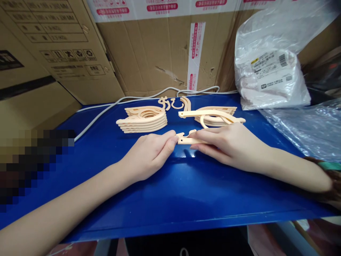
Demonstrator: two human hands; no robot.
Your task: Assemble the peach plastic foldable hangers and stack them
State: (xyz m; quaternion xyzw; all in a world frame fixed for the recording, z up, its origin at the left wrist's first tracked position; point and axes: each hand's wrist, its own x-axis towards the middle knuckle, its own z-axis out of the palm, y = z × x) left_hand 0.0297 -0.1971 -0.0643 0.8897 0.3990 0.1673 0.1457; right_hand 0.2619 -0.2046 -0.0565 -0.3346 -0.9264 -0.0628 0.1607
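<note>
A cream plastic hanger arm point(183, 141), with a small hole and a notched upper edge, is held low over the blue table. My left hand point(147, 156) is closed, thumb and forefinger pinched at its left end. My right hand point(231, 142) grips its right part from above, fingers covering most of it. Just behind my right hand a long curved hanger arm point(207, 113) slants over the right stack of hanger arms point(213, 121); whether my hand touches it, I cannot tell. Another stack of hanger arms point(144, 124) lies behind my left hand.
Loose cream hooks point(177, 104) and a few curved pieces point(186, 103) lie between the stacks. A white cable point(117, 103) crosses behind. Cardboard boxes point(151, 53) wall the back and left. A white plastic parcel bag point(274, 78) and clear plastic wrap point(314, 131) are at right.
</note>
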